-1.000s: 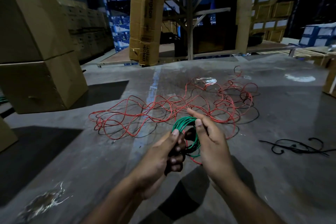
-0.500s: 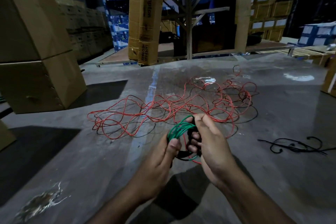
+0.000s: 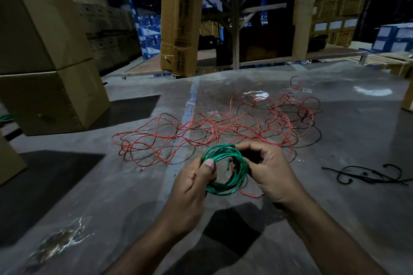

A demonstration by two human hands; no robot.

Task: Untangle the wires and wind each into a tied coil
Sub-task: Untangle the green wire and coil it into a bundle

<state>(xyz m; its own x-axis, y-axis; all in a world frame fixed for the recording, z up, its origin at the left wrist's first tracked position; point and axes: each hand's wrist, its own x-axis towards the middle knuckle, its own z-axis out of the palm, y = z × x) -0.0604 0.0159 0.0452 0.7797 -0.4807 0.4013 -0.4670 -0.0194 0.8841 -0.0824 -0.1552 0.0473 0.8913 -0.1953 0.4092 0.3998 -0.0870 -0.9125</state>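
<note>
Coil opened out flat, tie-off pending

Green coil [image 3: 225, 171] now faces me as a full ring; half a second ago it was bunched edge-on between the palms. Left hand [image 3: 193, 187] grips its left arc, thumb pressed over the strands. Right hand [image 3: 271, 174] curls round the right arc, fingers bent on the wire. A loose green end pokes into the ring's middle. I judge winding is done and tying remains. Red wire [image 3: 214, 131] and a black strand sprawl, tangled, on the floor [image 3: 111, 196] beyond. Black ties [image 3: 366, 176] lie to the right.
</note>
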